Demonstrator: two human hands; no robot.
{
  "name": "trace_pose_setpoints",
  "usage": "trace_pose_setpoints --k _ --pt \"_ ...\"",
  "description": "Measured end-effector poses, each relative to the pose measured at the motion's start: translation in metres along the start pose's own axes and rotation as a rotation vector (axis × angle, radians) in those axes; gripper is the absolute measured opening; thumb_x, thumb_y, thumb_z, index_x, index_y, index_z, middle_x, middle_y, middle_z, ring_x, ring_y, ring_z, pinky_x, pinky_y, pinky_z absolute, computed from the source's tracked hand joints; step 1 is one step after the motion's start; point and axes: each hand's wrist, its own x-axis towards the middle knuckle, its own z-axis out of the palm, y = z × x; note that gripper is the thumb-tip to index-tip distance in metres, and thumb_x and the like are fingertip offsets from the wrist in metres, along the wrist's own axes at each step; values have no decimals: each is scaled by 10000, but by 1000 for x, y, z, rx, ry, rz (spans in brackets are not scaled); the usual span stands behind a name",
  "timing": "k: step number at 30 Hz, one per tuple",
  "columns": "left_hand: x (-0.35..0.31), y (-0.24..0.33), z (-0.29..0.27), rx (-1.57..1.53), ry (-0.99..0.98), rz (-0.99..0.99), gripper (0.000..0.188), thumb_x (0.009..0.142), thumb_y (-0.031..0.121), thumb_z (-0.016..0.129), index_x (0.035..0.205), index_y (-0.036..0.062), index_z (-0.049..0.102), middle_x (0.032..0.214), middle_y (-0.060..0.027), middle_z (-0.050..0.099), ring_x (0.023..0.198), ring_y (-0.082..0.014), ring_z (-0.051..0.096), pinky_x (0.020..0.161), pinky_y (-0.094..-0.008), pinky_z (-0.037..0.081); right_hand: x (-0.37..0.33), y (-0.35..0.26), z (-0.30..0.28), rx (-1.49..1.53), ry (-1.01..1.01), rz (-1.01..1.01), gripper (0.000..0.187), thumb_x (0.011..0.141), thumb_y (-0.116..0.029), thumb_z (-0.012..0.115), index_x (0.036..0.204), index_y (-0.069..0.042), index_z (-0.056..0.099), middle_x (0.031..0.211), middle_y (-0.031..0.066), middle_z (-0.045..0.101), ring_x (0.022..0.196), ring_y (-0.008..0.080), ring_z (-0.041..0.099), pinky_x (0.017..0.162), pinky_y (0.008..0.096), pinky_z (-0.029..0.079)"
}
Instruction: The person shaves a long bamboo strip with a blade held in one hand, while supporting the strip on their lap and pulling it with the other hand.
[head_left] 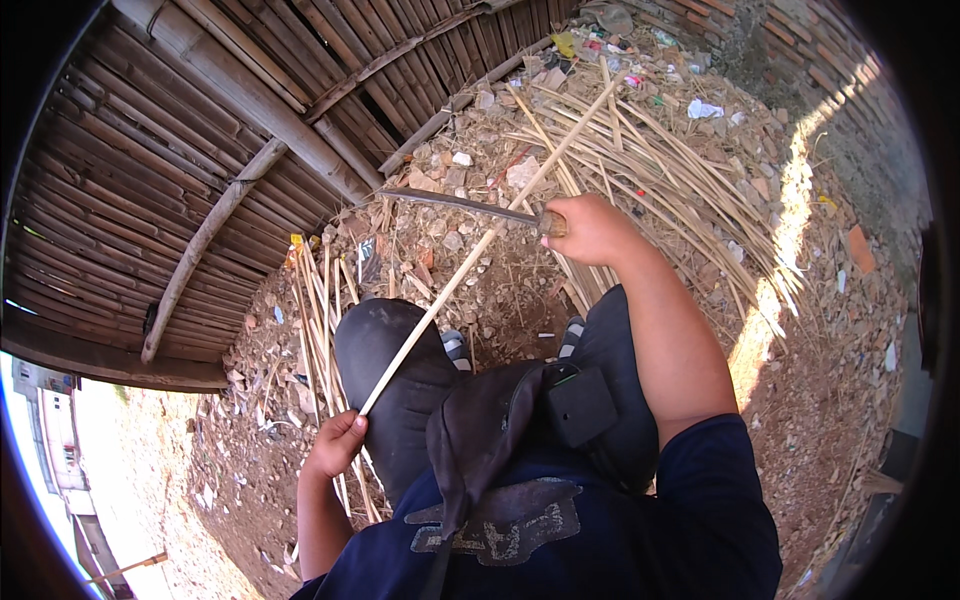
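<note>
My left hand point(337, 445) is closed round the near end of a long pale bamboo strip point(420, 326). The strip slants across my left thigh and away to the upper right. My right hand point(590, 231) grips the short wooden handle of a long-bladed knife point(455, 202). Its dark blade points left and lies across the strip at about the strip's middle; whether it bites into the strip I cannot tell. My fingers hide part of the handle.
Several more bamboo strips point(655, 170) lie in a pile ahead on the right; another bundle point(318, 310) is beside my left knee. A slatted bamboo wall point(190, 190) stands on the left, a brick wall point(830, 60) at the far right. Stones and litter cover the ground point(480, 300).
</note>
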Motion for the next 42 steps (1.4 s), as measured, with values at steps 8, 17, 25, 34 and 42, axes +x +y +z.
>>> trace_pose_setpoints --k 8,17,25,34,42 --pt "0 0 1 -10 7 8 414 1047 382 563 735 117 501 619 86 437 561 -38 343 504 -252 279 -1 -1 0 -30 -2 3 456 851 -317 747 1250 -111 668 1143 153 701 1077 332 669 930 447 537" --pt "-1 -1 1 -4 18 7 410 1043 384 570 739 115 511 615 88 439 557 -37 346 502 -248 279 1 2 4 -42 14 -3 437 848 -321 749 1229 -119 677 1113 147 708 1057 329 675 917 445 539" --pt "0 -4 0 2 28 21 409 1044 381 569 737 116 513 614 91 438 557 -36 346 504 -248 281 -1 3 -2 16 -61 -4 425 838 -317 753 1213 -128 682 1095 145 710 1042 333 677 904 444 539" --pt "-2 2 0 -19 5 -9 414 1046 374 566 727 120 495 601 82 433 540 -41 343 491 -251 280 -9 -17 -9 -10 -95 -16 506 796 -310 794 1214 -51 676 1065 211 704 1004 387 672 874 451 528" --pt "-1 4 3 3 20 4 422 1044 388 565 726 120 492 604 78 437 544 -47 348 496 -252 285 0 1 6 -12 5 -33 518 802 -317 784 1239 -65 669 1094 207 700 1039 381 666 901 444 530"
